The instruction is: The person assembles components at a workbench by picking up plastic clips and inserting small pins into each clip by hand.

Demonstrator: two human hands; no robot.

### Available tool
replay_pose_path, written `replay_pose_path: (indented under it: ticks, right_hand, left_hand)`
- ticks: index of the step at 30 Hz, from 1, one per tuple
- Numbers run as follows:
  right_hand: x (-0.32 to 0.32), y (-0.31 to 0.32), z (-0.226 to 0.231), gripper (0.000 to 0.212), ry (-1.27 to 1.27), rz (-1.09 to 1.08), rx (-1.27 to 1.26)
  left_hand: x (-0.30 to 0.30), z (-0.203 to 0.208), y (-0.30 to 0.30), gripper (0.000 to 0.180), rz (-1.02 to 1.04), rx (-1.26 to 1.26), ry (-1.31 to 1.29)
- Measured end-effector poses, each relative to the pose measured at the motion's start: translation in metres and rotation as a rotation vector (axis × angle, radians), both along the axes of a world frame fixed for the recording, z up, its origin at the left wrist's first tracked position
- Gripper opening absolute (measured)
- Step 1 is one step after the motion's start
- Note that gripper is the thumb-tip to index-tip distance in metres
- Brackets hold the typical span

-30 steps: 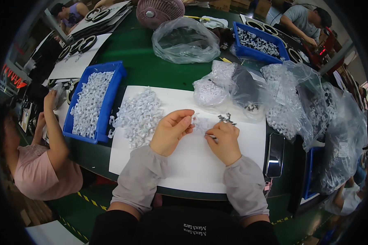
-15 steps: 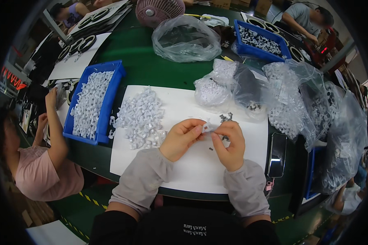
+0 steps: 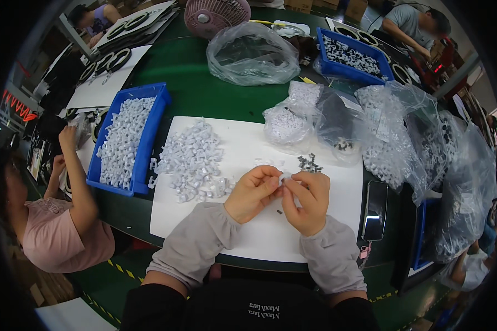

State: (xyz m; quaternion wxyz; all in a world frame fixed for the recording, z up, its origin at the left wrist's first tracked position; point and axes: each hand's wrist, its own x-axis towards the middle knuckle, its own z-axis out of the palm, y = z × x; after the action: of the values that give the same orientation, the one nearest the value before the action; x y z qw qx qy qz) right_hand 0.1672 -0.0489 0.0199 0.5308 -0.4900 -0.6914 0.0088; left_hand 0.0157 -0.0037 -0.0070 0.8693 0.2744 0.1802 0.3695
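Clearly my left hand [image 3: 254, 193] and right hand [image 3: 308, 199] were pressed fingertip to fingertip at mid-frame, pinching a small white plastic piece [image 3: 284, 178] over the white paper sheet [image 3: 259, 231] on the counter [image 3: 199, 94]. I judged a loose pinch could drop it among the tiny dark parts [image 3: 309, 163] just above. My fingers hid most of its shape.

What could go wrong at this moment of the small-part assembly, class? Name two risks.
1. The small white part is pinched only by the fingertips of the left hand and right hand, so it may slip.
2. The tiny dark pieces lie loose on the white sheet, so a sleeve might scatter them.
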Motion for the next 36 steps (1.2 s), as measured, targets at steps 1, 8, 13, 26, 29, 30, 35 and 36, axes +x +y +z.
replay_pose_path:
  ticks: [1,8,13,26,29,30,35,36]
  right_hand:
    - [0.000,0.000,0.002,0.026,-0.075,-0.009,0.034]
    - [-0.001,-0.003,0.005,0.037,-0.227,-0.024,0.062]
    - [-0.002,-0.002,0.001,0.041,-0.232,-0.012,0.054]
    - [-0.010,-0.001,0.004,0.038,-0.108,0.012,0.027]
    - [-0.006,0.001,0.000,0.030,-0.038,0.015,0.030]
    - [-0.005,0.002,-0.001,0.030,-0.038,0.016,0.032]
    - [0.001,0.000,-0.001,0.022,-0.006,0.044,-0.061]
    - [0.002,-0.001,-0.002,0.022,-0.005,0.044,-0.060]
  left_hand:
    - [0.000,0.002,0.000,0.016,0.029,0.000,0.001]
    - [0.003,0.003,0.002,0.020,0.176,0.172,0.182]
    - [0.003,0.007,0.002,0.020,0.263,0.326,0.292]
    - [0.001,0.009,0.002,0.016,0.162,0.016,0.078]
    - [0.001,0.003,0.003,0.016,0.103,0.083,0.069]
    - [0.001,0.002,0.004,0.016,0.104,0.084,0.069]
    - [-0.001,0.001,0.008,0.015,0.048,0.248,0.220]
    - [-0.001,0.000,0.008,0.015,0.048,0.248,0.221]
